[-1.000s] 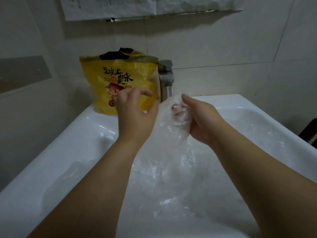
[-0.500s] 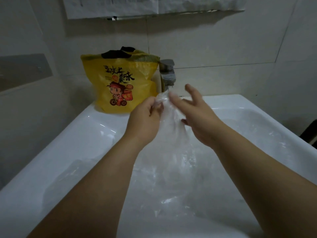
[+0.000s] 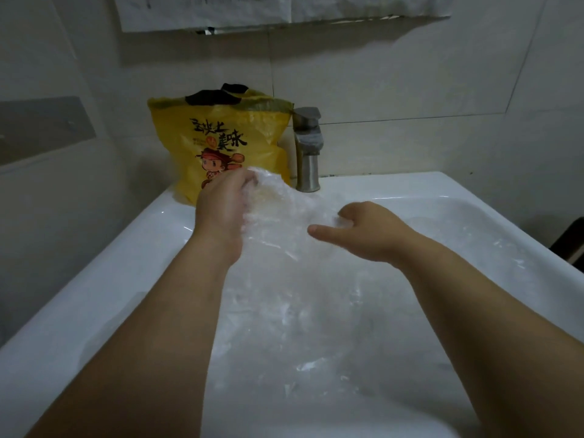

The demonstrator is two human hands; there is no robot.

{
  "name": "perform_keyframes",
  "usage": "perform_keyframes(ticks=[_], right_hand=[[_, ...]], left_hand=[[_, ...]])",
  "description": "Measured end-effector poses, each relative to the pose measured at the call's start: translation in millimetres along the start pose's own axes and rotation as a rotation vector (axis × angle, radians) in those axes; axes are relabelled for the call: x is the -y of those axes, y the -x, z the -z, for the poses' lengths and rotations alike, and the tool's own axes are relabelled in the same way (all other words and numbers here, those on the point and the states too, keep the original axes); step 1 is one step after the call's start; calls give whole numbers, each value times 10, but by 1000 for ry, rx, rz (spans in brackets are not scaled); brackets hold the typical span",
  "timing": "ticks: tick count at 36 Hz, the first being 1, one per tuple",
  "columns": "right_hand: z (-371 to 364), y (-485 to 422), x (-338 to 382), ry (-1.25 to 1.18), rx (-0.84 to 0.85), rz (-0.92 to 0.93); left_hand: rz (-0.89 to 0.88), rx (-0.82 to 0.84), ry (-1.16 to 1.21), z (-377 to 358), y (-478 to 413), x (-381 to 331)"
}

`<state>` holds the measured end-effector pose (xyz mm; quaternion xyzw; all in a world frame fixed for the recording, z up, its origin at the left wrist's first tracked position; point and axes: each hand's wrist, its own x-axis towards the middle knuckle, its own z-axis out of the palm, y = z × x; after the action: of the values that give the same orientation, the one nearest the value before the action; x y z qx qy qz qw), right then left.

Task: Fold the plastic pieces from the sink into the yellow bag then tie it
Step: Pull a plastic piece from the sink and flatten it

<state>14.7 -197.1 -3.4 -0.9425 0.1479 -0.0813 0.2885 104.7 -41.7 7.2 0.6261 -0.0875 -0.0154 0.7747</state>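
Tiled wall [image 3: 410, 74] backs a white sink [image 3: 94, 279]. Your left hand [image 3: 222, 207] has its fingers curled shut on the upper edge of a clear plastic piece [image 3: 284, 216]; your right hand [image 3: 366, 230] grips its other side, fingers closed, thumb extended. Below them, more plastic pieces [image 3: 316, 327] fill the basin. The yellow bag [image 3: 218, 137] stands upright, mouth open, on the back ledge just beside the faucet [image 3: 307, 150].

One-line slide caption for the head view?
Both hands gather clear plastic over the sink, yellow bag behind.
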Motion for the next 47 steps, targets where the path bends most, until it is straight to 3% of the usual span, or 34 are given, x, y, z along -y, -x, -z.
perform_keyframes(ticks=[4,6,12,17,21,24,29,32,35,37,41,44,47], right_hand=[[1,26,75,-421,-255,115],[18,48,111,-494,-348,190],[-21,84,120,-335,50,203],[34,60,119,-497,-6,170],[102,73,97,-698,181,100],[76,66,111,-749,134,75],[29,-31,79,-823,-162,53],[9,-57,67,-910,-175,-3],[44,-89,76,-1163,-231,-132],[96,-118,66,-1400,-240,-232],[158,-122,2,-1710,-199,-383],[183,-76,-2,-1657,-254,-405],[182,-39,30,-1375,-341,-341]], left_hand=[[31,136,-122,-14,61,-9],[10,202,-178,-35,108,-23],[-14,370,-170,-85,212,-42],[70,332,-37,-13,183,-100],[157,298,349,128,90,-204],[117,265,527,230,-28,-155],[209,524,125,97,34,-10],[197,423,-115,8,64,84],[192,295,-26,5,72,98],[207,294,-4,22,81,75],[156,340,-248,22,118,100],[62,412,-508,24,146,174],[26,472,-766,51,146,236]])
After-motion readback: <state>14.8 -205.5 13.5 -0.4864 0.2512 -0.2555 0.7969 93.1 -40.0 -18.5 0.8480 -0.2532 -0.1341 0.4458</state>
